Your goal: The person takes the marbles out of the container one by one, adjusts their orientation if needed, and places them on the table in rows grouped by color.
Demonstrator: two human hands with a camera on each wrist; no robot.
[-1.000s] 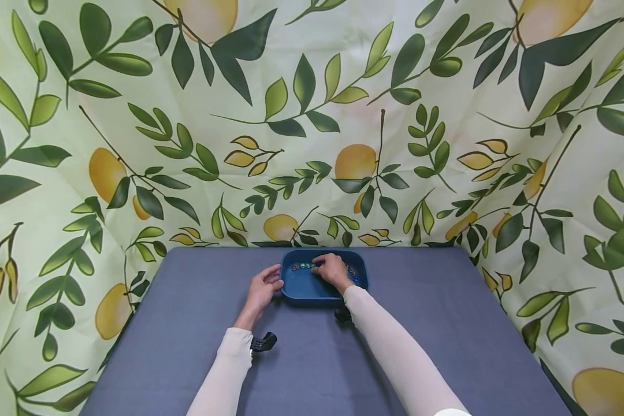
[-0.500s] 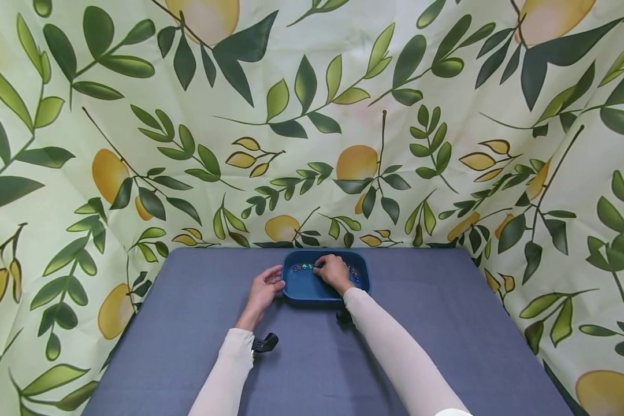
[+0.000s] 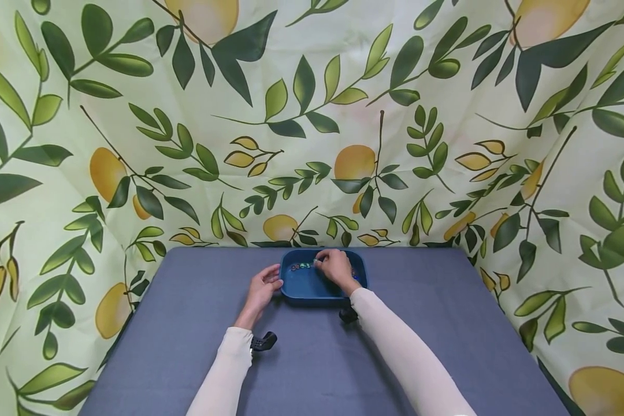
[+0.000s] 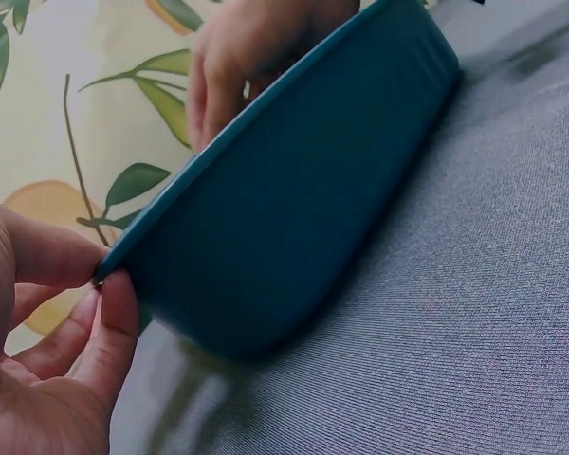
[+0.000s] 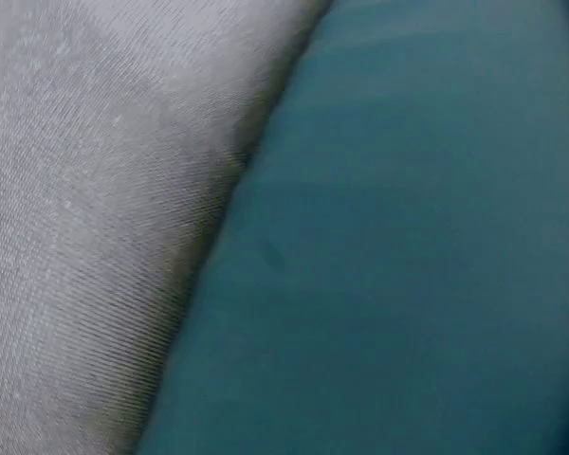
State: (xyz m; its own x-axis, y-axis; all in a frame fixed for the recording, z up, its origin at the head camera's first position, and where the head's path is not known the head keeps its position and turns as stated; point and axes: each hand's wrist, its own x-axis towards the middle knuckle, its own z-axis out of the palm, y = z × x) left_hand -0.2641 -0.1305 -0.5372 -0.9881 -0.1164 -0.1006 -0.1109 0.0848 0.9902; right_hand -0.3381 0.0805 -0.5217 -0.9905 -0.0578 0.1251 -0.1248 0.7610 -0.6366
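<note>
Near the far edge of the counter (image 3: 197, 312): one blue tray (image 3: 309, 301), oblong, with rounded corners and low walls, standing base down.
Tray contents, left part: small glossy pieces in a row along the back wall; reddish pieces (image 3: 294, 267) leftmost, green pieces (image 3: 305, 266) just beside them.
Tray contents, right part: a blue piece (image 3: 355, 278) near the end wall, more small ones partly hidden behind the wrist.
Left hand (image 3: 263, 287): at the tray's left end, thumb and fingers pinching the rim, thumb against the outer wall.
Right hand (image 3: 335, 266): reaching over the front rim, thumb and fingertips close together beside the green pieces; whether a piece is gripped, I cannot tell from here.
Sleeves: two, pale, long; left sleeve (image 3: 221, 370), right sleeve (image 3: 405, 346).
Wrist fittings: black, one under each wrist; left fitting (image 3: 264, 342), right fitting (image 3: 348, 315).
Counter covering: grey-blue cloth, finely ribbed in the wrist views.
Backdrop (image 3: 312, 147): pale fabric, printed with leaves and orange-yellow fruit.
</note>
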